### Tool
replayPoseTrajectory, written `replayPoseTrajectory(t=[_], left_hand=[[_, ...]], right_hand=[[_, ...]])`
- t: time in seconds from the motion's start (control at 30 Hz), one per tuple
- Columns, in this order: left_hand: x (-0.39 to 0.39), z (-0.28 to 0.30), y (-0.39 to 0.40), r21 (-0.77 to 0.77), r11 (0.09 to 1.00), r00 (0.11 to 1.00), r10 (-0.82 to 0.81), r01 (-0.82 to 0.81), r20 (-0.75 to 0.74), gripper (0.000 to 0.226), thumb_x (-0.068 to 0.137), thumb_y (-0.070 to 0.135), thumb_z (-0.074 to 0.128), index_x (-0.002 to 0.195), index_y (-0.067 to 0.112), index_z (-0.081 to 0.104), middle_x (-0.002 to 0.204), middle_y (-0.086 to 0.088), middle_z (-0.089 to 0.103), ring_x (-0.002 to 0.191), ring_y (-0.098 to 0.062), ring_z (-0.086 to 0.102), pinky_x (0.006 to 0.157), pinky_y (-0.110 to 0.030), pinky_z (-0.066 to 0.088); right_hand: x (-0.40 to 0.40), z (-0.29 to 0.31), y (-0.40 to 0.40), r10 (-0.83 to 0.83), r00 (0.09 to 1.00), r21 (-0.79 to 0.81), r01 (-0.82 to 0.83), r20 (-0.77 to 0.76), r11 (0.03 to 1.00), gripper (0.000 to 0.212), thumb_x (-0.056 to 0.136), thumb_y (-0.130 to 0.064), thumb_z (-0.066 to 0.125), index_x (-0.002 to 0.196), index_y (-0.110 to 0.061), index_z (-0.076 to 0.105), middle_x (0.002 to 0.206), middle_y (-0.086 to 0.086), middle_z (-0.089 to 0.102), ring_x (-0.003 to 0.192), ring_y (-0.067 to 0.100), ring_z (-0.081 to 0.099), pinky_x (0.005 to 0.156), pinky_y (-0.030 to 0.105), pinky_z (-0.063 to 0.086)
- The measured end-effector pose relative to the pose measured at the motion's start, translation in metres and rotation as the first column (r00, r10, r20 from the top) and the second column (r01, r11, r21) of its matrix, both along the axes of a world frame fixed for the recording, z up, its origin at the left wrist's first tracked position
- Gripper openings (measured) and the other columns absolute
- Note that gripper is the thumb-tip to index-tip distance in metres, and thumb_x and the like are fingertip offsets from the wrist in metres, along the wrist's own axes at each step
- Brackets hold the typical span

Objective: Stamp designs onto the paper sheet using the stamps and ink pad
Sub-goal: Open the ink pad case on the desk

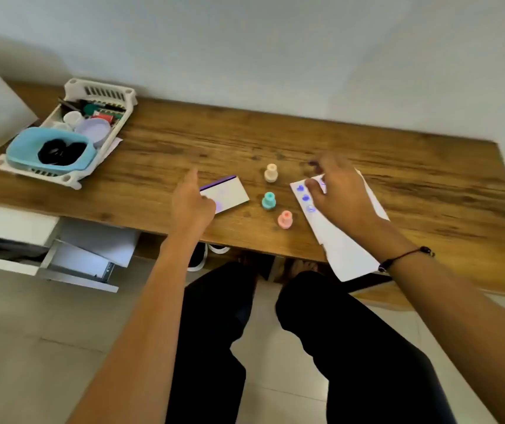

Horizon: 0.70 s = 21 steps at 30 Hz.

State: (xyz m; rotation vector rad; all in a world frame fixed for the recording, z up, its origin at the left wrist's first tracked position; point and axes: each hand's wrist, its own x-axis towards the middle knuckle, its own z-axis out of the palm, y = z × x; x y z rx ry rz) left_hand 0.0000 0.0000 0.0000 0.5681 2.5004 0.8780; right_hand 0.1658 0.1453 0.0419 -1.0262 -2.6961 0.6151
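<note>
- My right hand [338, 191] rests on the paper [349, 240], fingers curled; whether it grips a stamp, I cannot tell
- My left hand [194, 203] touches the ink pad [230, 192], forefinger out, gripping nothing
- Three stamps [269, 201] stand between pad and paper
- I judge us partway: a few blue prints [305, 198] down; most paper bare
</note>
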Motion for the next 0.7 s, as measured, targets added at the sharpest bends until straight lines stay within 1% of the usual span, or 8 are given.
replayPoseTrajectory(t=[0.07,0.13,0.27,0.37,0.47,0.53,0.6,0.7], left_hand=[[-0.016,-0.015,-0.01,-0.098,0.995,1.0,-0.013,0.013,0.003,0.068,0.086,0.004,0.053,0.148,0.011,0.024,0.147,-0.014,0.04,0.135,-0.028,0.04,0.109,-0.038,0.037],[-0.026,-0.026,-0.016,-0.227,0.969,0.995,-0.096,0.1,0.027,0.072,0.085,0.01,0.056,0.148,0.011,0.022,0.146,-0.016,0.038,0.135,-0.031,0.037,0.107,-0.038,0.035],[-0.035,-0.029,-0.013,-0.257,0.947,0.981,-0.184,0.192,0.057,0.072,0.084,0.012,0.056,0.147,0.013,0.02,0.144,-0.018,0.032,0.132,-0.035,0.035,0.106,-0.039,0.034],[-0.035,-0.035,-0.013,-0.229,0.946,0.973,-0.225,0.23,0.052,0.076,0.081,0.005,0.057,0.146,0.009,0.019,0.142,-0.018,0.027,0.132,-0.035,0.033,0.107,-0.038,0.033],[-0.034,-0.037,-0.016,-0.211,0.937,0.961,-0.272,0.278,0.056,0.083,0.075,0.0,0.058,0.147,0.006,0.017,0.14,-0.019,0.024,0.131,-0.036,0.029,0.11,-0.04,0.03],[-0.033,-0.039,-0.017,-0.219,0.928,0.953,-0.296,0.302,0.061,0.085,0.075,0.005,0.063,0.146,0.005,0.017,0.139,-0.02,0.023,0.129,-0.037,0.029,0.111,-0.042,0.029],[-0.033,-0.041,-0.018,-0.21,0.931,0.954,-0.3,0.297,0.022,0.082,0.076,0.013,0.067,0.144,0.004,0.022,0.138,-0.02,0.025,0.127,-0.037,0.03,0.11,-0.039,0.029],[-0.031,-0.044,-0.019,-0.189,0.946,0.959,-0.277,0.263,-0.051,0.072,0.078,0.02,0.067,0.139,0.004,0.031,0.135,-0.019,0.029,0.123,-0.036,0.035,0.105,-0.036,0.031]], right_hand=[[-0.033,-0.011,-0.011,0.16,0.987,0.025,-0.16,0.006,0.987,0.03,0.087,-0.014,0.054,0.115,-0.004,0.056,0.116,0.016,0.061,0.11,0.031,0.055,0.087,0.034,0.042],[-0.065,-0.017,-0.031,0.233,0.969,0.009,-0.235,0.088,0.972,0.034,0.089,-0.024,0.053,0.117,-0.004,0.054,0.12,0.016,0.059,0.112,0.031,0.053,0.088,0.035,0.042],[-0.118,-0.046,-0.06,0.17,0.952,-0.067,-0.158,0.255,0.985,0.068,0.083,-0.052,0.054,0.127,-0.003,0.038,0.129,0.023,0.05,0.12,0.036,0.043,0.096,0.038,0.037],[-0.138,-0.07,-0.073,0.058,0.944,-0.077,-0.035,0.326,0.996,0.084,0.073,-0.06,0.06,0.131,-0.006,0.032,0.13,0.024,0.045,0.122,0.037,0.038,0.095,0.041,0.04],[-0.15,-0.081,-0.08,-0.037,0.942,-0.048,0.056,0.333,0.997,0.076,0.077,-0.056,0.057,0.129,-0.006,0.034,0.13,0.025,0.043,0.123,0.039,0.036,0.096,0.046,0.042],[-0.155,-0.085,-0.085,-0.058,0.943,-0.012,0.065,0.329,0.998,0.059,0.085,-0.041,0.052,0.128,-0.004,0.035,0.131,0.026,0.042,0.124,0.039,0.036,0.098,0.048,0.042],[-0.158,-0.087,-0.087,-0.067,0.943,0.019,0.064,0.326,0.998,0.05,0.087,-0.03,0.048,0.127,-0.003,0.035,0.131,0.027,0.042,0.123,0.04,0.036,0.1,0.049,0.041],[-0.16,-0.085,-0.087,-0.055,0.945,0.018,0.052,0.321,0.998,0.047,0.087,-0.029,0.048,0.124,-0.004,0.036,0.128,0.029,0.045,0.122,0.041,0.038,0.098,0.051,0.043]])
